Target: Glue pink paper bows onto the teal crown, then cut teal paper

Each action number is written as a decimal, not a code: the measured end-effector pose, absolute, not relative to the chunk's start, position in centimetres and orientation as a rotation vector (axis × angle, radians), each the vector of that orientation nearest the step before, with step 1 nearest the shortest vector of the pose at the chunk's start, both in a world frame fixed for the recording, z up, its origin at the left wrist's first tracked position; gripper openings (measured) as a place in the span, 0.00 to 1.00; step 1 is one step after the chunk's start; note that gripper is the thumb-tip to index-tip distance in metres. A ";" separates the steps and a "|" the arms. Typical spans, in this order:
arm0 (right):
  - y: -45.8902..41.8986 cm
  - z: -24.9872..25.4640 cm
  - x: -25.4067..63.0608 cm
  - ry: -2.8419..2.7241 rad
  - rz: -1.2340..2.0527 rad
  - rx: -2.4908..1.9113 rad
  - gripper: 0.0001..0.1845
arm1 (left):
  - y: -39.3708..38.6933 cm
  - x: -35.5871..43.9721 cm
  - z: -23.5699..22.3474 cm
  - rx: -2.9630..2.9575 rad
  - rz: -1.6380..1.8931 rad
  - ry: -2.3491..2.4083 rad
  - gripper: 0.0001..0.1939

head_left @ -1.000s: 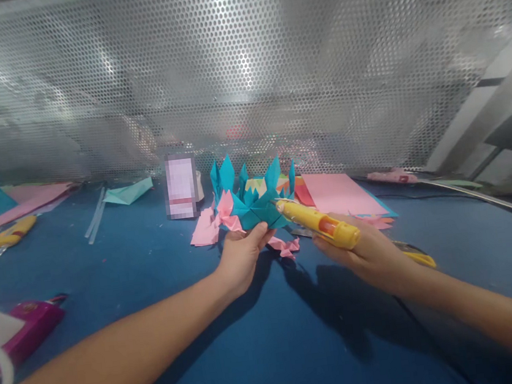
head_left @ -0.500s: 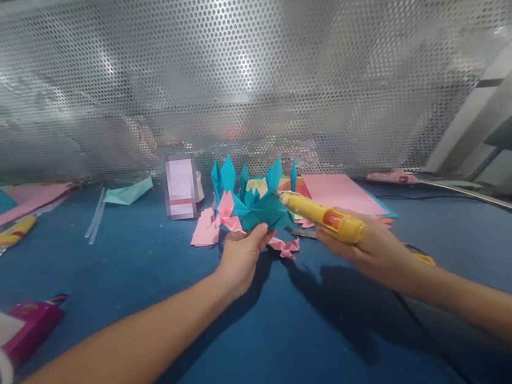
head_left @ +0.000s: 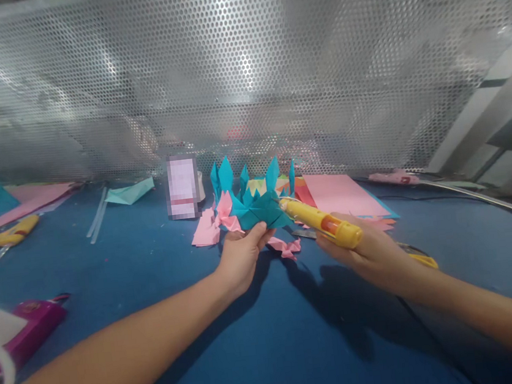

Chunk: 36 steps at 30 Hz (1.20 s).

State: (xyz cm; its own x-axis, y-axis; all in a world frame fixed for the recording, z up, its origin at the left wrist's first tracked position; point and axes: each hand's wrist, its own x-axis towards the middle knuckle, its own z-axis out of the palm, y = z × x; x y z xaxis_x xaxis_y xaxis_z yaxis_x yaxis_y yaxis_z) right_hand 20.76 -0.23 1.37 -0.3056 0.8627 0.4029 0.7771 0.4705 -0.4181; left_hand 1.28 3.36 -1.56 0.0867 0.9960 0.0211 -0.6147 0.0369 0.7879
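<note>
A teal folded-paper crown with upright points is gripped at its lower front edge by my left hand, thumb in front. A pink folded-paper piece sits at the crown's left side. My right hand is closed around a yellow hot glue gun. Its tip is at the crown's right front face; whether it touches cannot be told. Just behind and below the crown, another pink folded piece lies on the blue table.
Pink paper sheets lie at the back right, near yellow-handled scissors. Another yellow glue gun, glue sticks and a magenta box are on the left. A blurred upright phone-like object stands before the perforated metal panel.
The glue gun has tilted slightly, its rear end shifting a little down and left. The crown has turned very slightly in my left hand. Both hands keep their grip.
</note>
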 end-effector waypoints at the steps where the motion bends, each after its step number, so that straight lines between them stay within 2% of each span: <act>1: -0.2 1.3 20.8 -2.144 0.187 -1.352 0.14 | 3.4 1.3 -1.5 0.742 1.384 0.656 0.10; 9: -0.3 1.0 20.8 -2.163 0.262 -1.379 0.16 | 3.5 1.3 -1.6 0.727 1.392 0.656 0.10; 36: -0.8 -0.1 20.6 -2.281 0.255 -1.328 0.09 | 3.8 1.4 -1.3 0.674 1.424 0.614 0.09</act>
State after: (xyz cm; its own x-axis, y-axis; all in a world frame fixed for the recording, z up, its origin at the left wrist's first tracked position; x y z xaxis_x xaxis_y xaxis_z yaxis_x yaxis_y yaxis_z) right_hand 20.57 -0.77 -0.09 -0.4100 0.8563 0.3140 0.7659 0.5102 -0.3913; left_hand 1.36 3.75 -1.35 0.0579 0.9982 0.0153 -0.6741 0.0278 0.7381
